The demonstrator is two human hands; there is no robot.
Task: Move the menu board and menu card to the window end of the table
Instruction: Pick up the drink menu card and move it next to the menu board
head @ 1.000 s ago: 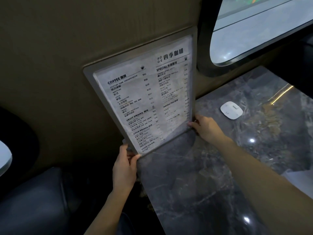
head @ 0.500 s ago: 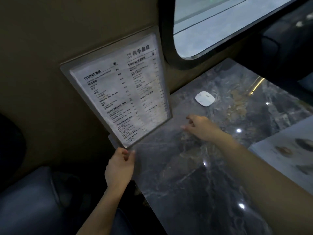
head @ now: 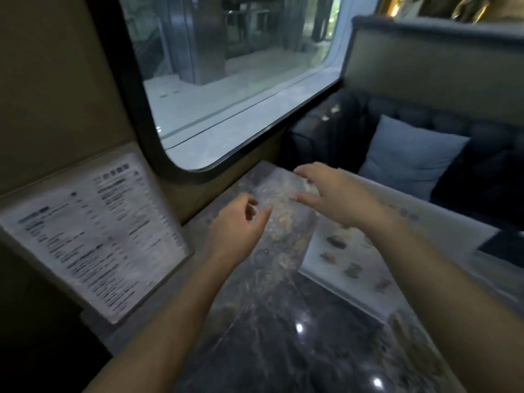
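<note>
The menu board, a framed white sheet of printed text, leans against the tan wall at the left, its foot on the edge of the dark marble table. Neither hand touches it. A white menu card with small food pictures lies flat on the table at the right, partly under my right forearm. My left hand hovers over the table's middle with fingers loosely curled and nothing in it. My right hand is held above the far table with fingers spread, empty. The frame is motion-blurred.
A large rounded window runs along the wall beyond the table end. A dark tufted sofa with a pale cushion sits across the table at the right. A dark flat object rests at the table's right edge.
Both hands have let go of the menu board, which now leans against the wall. Both hands moved right over the table, and my view swung right and up toward the window and sofa.
</note>
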